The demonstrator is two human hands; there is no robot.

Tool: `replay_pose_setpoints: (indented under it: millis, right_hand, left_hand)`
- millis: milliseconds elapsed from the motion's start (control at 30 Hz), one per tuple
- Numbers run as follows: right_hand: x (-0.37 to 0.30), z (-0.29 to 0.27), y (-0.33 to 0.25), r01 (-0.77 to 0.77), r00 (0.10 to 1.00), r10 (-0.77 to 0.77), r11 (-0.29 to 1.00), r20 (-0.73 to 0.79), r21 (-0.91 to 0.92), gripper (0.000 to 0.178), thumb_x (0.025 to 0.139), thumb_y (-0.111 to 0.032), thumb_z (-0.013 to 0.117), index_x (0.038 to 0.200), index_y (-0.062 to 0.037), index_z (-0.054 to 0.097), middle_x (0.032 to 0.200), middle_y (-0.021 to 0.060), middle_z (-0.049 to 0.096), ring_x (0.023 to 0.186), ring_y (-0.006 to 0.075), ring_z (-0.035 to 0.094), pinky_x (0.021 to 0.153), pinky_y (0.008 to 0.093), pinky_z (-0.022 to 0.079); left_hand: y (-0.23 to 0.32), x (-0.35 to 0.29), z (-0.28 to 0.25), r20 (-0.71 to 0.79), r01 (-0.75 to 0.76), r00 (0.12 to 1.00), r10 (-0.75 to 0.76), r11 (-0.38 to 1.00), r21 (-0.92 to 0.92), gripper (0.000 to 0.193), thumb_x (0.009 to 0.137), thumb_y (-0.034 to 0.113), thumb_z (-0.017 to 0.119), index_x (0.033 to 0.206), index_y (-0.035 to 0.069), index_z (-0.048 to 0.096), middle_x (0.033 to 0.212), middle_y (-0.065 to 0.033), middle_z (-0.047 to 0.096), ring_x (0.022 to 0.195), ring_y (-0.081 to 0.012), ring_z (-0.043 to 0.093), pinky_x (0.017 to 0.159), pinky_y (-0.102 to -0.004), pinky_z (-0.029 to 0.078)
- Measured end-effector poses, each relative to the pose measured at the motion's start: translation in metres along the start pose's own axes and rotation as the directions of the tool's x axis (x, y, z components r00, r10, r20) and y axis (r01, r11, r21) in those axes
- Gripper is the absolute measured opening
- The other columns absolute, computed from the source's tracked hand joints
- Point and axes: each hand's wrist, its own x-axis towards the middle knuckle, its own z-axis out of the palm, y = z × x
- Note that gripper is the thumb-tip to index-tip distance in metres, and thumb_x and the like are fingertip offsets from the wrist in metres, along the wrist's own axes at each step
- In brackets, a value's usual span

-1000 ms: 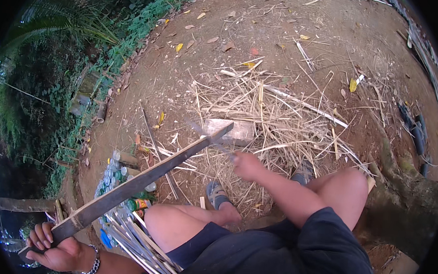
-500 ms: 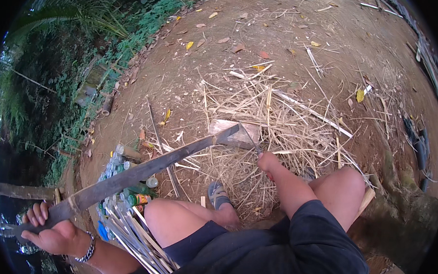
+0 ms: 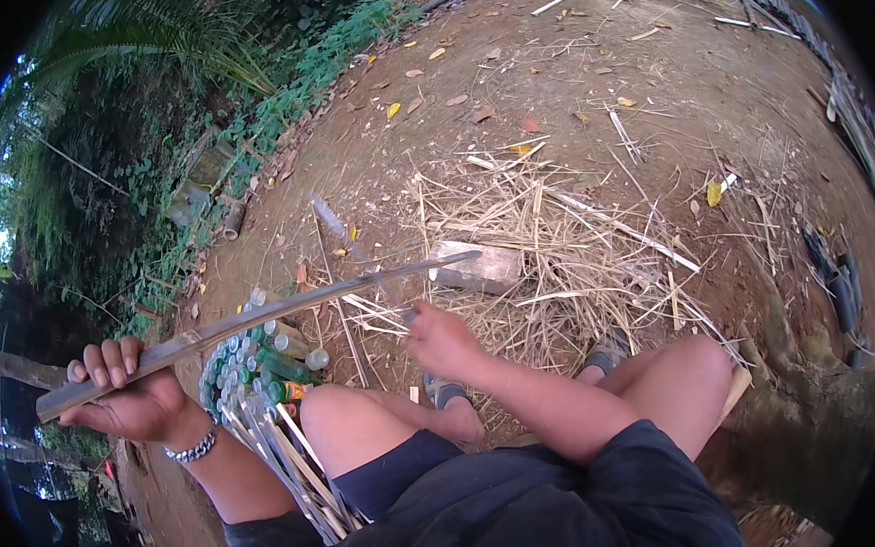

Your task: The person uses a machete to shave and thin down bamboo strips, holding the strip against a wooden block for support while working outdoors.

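My left hand (image 3: 139,401) is wrapped round the near end of a long split bamboo strip (image 3: 254,317), a silver chain bracelet on its wrist. The strip slants up to the right, seen narrow side on, and its far tip reaches over a wooden block (image 3: 503,268) on the ground. In my right hand (image 3: 443,346) is a knife, closed at its handle. Its blade (image 3: 331,219) is smeared by motion and points up and left, crossing the strip in the view. Whether blade and strip touch, I cannot tell.
Pale bamboo shavings (image 3: 580,242) lie heaped round the block. By my left knee are several glass bottles (image 3: 272,354) and a bundle of split strips (image 3: 296,465). A tree root (image 3: 788,365) rises at the right. Green plants (image 3: 308,95) border the dirt at the left.
My right hand has swung left with the knife, from beside the block to near the middle of the strip. My left hand has risen slightly and the strip has turned in its grip.
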Motion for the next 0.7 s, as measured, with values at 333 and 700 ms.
replay_pose_setpoints:
  millis: [333,700]
  right_hand:
    - [-0.012,0.004,0.013,-0.036,0.999,0.038,0.994,0.015,-0.101,0.036,0.076,-0.012,0.058,0.110,-0.0007,0.051,0.078,0.0190,0.064,0.077,0.0372,0.063,0.071,0.0453,0.050]
    - [-0.008,-0.019,0.065,-0.196,0.980,0.193,0.940,-0.038,-0.281,0.024,0.082,-0.013,0.055,0.104,-0.0027,0.055,0.084,0.0207,0.065,0.080,0.0371,0.064,0.073,0.0468,0.051]
  left_hand:
    - [-0.008,-0.030,0.058,-0.279,-0.124,0.938,0.205,0.951,0.282,0.048,0.083,0.058,0.059,0.080,0.010,0.052,0.065,0.0008,0.047,0.055,-0.0093,0.046,0.053,-0.0245,0.038]
    - [-0.009,-0.036,0.061,-0.292,-0.126,0.929,0.226,0.937,0.324,0.046,0.083,0.058,0.059,0.081,0.012,0.052,0.066,0.0016,0.046,0.057,-0.0091,0.046,0.054,-0.0237,0.038]
